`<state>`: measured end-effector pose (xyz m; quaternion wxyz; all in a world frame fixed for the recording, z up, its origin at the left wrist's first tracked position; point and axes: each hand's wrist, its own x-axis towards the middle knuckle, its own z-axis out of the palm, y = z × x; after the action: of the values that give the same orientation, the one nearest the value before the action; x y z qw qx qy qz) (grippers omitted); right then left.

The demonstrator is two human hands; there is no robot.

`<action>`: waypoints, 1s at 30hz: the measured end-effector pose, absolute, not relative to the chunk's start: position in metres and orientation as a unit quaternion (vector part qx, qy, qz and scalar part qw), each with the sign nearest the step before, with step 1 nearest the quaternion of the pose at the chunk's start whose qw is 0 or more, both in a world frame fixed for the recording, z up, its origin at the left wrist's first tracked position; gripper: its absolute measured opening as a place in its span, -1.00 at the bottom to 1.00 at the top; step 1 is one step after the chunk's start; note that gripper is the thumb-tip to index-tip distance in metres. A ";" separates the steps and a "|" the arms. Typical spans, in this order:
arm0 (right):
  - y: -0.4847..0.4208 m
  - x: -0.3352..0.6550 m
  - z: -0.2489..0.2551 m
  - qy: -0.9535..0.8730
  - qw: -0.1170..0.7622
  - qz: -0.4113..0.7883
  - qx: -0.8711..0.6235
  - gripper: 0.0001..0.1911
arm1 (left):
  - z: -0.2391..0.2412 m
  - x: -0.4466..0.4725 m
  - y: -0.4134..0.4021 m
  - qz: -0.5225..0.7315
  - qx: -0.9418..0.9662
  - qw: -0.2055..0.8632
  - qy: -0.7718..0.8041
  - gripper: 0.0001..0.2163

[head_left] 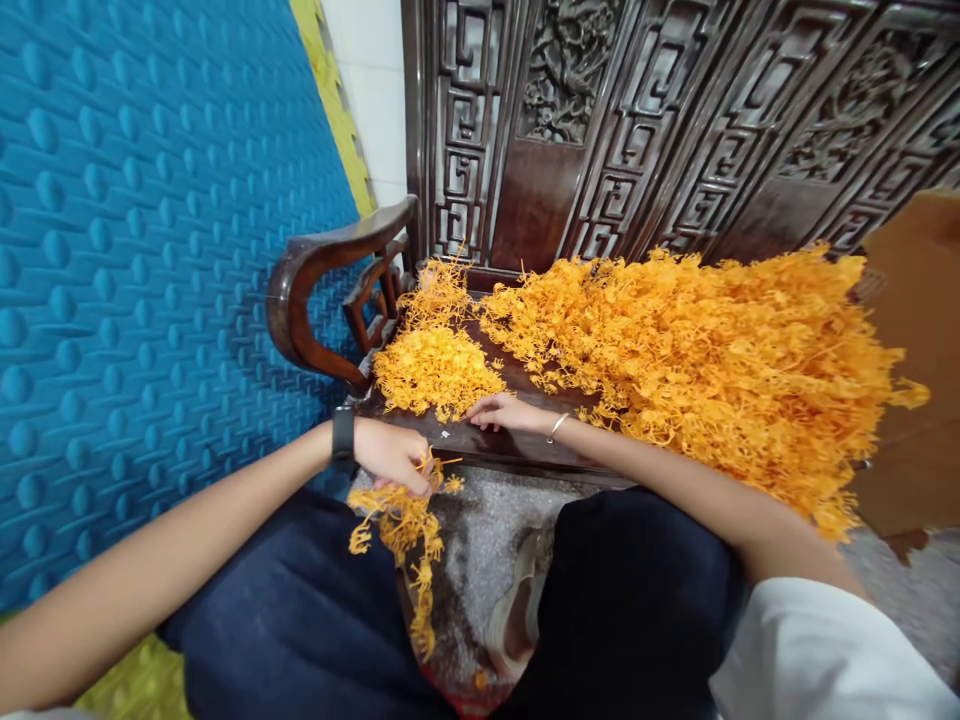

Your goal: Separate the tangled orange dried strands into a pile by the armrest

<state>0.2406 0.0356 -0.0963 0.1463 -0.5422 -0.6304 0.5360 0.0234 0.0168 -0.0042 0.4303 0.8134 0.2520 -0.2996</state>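
Observation:
My left hand (394, 455), with a black watch on the wrist, is closed round a bunch of orange plastic sprigs (409, 535) that hangs down between my knees. My right hand (506, 412), a thin bracelet on its wrist, rests on the dark wooden bench seat (495, 440) with its fingers bent, touching the edge of a small heap of orange pieces (435, 370). Whether it holds anything is unclear. A large pile of tangled orange sprigs (720, 350) covers the seat to the right.
The bench has a carved dark backrest (600, 120) and a curved armrest (315, 290). A blue padded mat (150, 250) stands at the left. A brown cardboard box (919, 300) sits at the right. My legs in dark trousers and grey speckled floor (480, 540) lie below.

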 end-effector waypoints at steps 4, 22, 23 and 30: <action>0.033 0.247 -0.077 -0.632 0.132 0.543 -0.537 -0.83 | 0.000 0.018 0.017 -0.249 0.833 0.432 0.239 -0.82; -0.031 0.218 0.038 -0.736 0.331 0.528 -0.264 -0.65 | 0.049 0.013 0.003 0.296 0.670 0.652 0.197 -0.66; -0.031 0.216 0.039 -0.729 0.340 0.526 -0.274 -0.65 | 0.049 0.015 0.003 0.306 0.658 0.662 0.189 -0.66; -0.024 0.207 0.038 -0.589 0.369 0.661 -0.282 -0.75 | 0.045 0.013 0.004 0.374 0.619 0.673 0.152 -0.58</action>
<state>0.2067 -0.0243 0.0376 0.3691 -0.2816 -0.5893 0.6611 0.0131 0.0041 0.0446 0.6734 0.6193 0.1518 0.3740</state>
